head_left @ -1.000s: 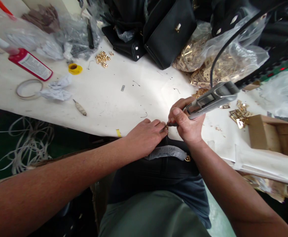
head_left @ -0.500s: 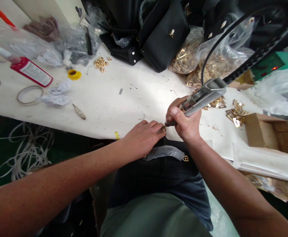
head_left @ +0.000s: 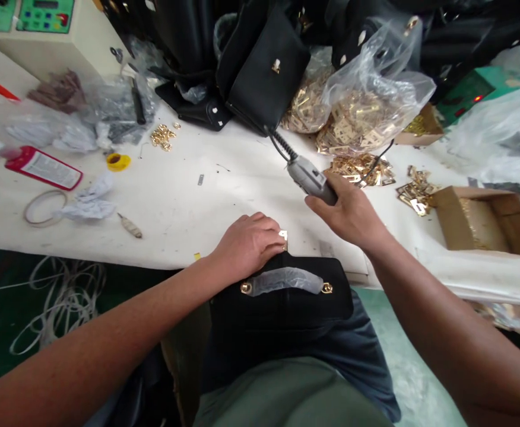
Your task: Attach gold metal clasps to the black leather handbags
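Observation:
A black handbag [head_left: 282, 308] rests across my lap against the table edge. Its handle [head_left: 287, 281] is wrapped in clear plastic, with gold fittings at both ends. My left hand [head_left: 249, 246] grips the bag's far edge, its fingers curled beside a small gold metal plate [head_left: 284, 237]. Part of the plate is hidden by the fingertips. Above the table to the right, my right hand [head_left: 351, 210] is closed around the dark end of a grey electric screwdriver [head_left: 307, 177]. The tool's coiled cord points away from me, and its tip is hidden.
Gold metal plates [head_left: 362, 169] lie in a heap below a clear bag of plates [head_left: 360, 118]. An open cardboard box [head_left: 451, 222] is at the right. More black handbags [head_left: 269, 71] stand at the back. At left are a red bottle [head_left: 41, 168], yellow tape [head_left: 118, 162] and an awl-like tool [head_left: 130, 226].
My right hand has lifted the screwdriver off the gold fitting, moved it up and right, and turned it. My left hand stays at the bag's edge. The whole view has shifted.

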### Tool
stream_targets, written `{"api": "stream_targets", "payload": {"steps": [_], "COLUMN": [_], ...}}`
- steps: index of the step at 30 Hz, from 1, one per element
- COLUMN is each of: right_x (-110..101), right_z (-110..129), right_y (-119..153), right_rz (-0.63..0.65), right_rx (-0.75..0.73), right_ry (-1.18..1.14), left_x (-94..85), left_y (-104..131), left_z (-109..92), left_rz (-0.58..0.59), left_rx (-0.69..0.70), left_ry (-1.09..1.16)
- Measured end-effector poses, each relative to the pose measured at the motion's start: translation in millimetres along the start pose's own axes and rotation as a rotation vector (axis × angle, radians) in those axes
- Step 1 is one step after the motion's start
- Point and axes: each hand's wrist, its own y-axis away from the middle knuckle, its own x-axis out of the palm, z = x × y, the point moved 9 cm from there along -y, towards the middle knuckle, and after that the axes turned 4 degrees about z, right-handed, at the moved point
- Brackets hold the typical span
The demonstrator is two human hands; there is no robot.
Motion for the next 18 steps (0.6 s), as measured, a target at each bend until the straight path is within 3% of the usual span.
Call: {"api": "stream_targets", "payload": {"steps": [6,12,18], "right_x": [23,27,34], "right_z": [-19,-20,-17], "right_y": [4,2,5], "right_rz": [0.075,0.087,0.078], "right_rx": [0.014,0.002,-0.050], "right_ry": [0.158,0.301,0.397], "left_x": [0.0,1.7,-1.9], "left_y": [0,-2,-1], "left_z": [17,17,19], "left_rz": [-0.118,-0.059,-0.122], "left_rx": [-0.124,-0.113,-0.126], "left_ry": [0.042,0.068,0.109]}}
